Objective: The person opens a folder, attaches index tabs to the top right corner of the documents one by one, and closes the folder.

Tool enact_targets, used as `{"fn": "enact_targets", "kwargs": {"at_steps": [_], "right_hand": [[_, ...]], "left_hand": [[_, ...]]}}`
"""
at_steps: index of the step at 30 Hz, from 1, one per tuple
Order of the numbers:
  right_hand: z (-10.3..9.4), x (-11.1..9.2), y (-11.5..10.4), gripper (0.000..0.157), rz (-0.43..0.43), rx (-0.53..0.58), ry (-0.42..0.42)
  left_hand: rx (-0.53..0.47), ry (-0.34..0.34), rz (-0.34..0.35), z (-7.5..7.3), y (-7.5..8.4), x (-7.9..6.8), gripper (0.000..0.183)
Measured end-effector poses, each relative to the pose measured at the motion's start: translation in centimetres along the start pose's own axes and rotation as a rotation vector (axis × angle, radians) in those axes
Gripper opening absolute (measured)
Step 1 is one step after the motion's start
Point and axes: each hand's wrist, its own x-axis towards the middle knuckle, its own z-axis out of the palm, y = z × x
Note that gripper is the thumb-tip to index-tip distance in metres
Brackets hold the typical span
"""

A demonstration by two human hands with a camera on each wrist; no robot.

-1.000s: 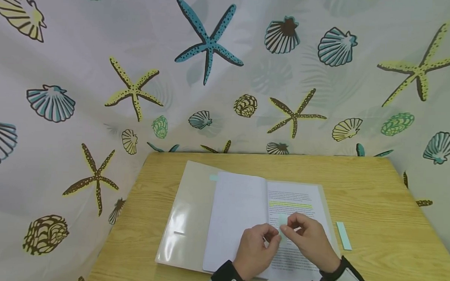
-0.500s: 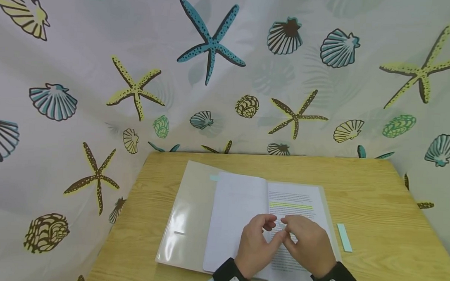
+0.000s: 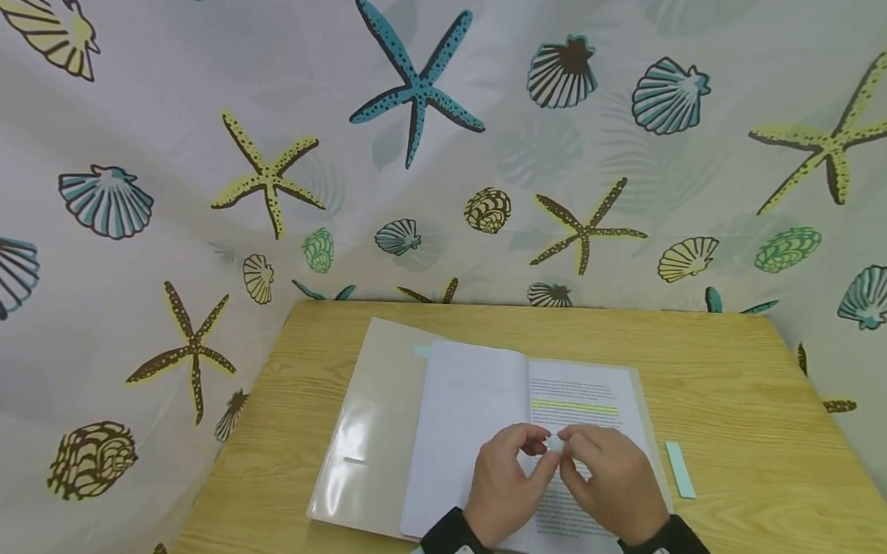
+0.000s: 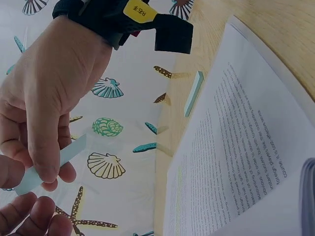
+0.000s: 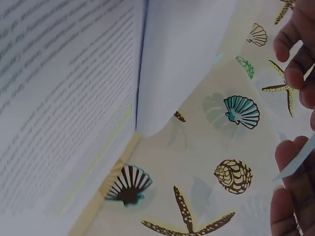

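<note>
A pale blue sticky tab [image 4: 74,150] is held up between both hands over the right-hand page of an open folder [image 3: 368,437]. My right hand [image 3: 612,478] pinches it between thumb and fingers. My left hand [image 3: 506,479] has its thumb and fingertips at the tab's other end, gripping it there. In the head view only a sliver of the tab [image 3: 555,444] shows between the fingertips; the right wrist view shows one narrow end of the tab [image 5: 298,160]. Printed text and a yellow highlighted line [image 3: 574,407] are on the page [image 3: 616,381] beneath.
A pale blue pad of tabs [image 3: 680,470] lies on the wooden table [image 3: 768,435], right of the folder. Another blue tab [image 3: 422,351] sticks out past the left page's [image 3: 468,425] upper edge. A shell-patterned cloth [image 3: 445,228] hangs behind.
My right hand has brought its fingertips closer to the left hand's, and the tab, seen lengthwise over the page earlier, is now mostly covered by fingers. My left hand has shifted slightly upward.
</note>
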Motion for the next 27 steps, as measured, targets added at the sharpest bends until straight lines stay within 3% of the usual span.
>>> {"fn": "enact_targets", "kwargs": {"at_steps": [3, 7, 11, 14, 17, 22, 27], "right_hand": [[-0.3, -0.2, 0.2, 0.017, 0.106, 0.161, -0.090], [-0.7, -0.3, 0.3, 0.030, 0.341, 0.451, -0.203], [-1.1, 0.0, 0.7, 0.020, 0.604, 0.717, -0.249], [-1.4, 0.2, 1.2, 0.022, 0.734, 0.828, -0.275], [-1.6, 0.4, 1.9, 0.027, 0.804, 0.815, -0.285], [-2.4, 1.1, 4.3, 0.035, 0.903, 0.653, -0.261], [-3.0, 1.3, 7.9, 0.036, 0.911, 0.520, -0.277]], "left_hand": [[0.002, 0.026, 0.053, -0.1, 0.0, 0.0, 0.015], [-0.019, 0.023, 0.077, -0.2, 0.1, 0.1, 0.015], [-0.044, -0.002, 0.079, -0.3, 0.3, 0.3, 0.016], [-0.030, -0.016, 0.093, -0.3, 0.3, 0.5, 0.018], [0.014, -0.019, 0.078, -0.3, 0.3, 0.8, 0.025], [0.118, -0.058, 0.019, -0.1, 0.4, 1.8, 0.030], [0.219, -0.121, 0.058, 0.8, 0.4, 3.1, 0.025]]}}
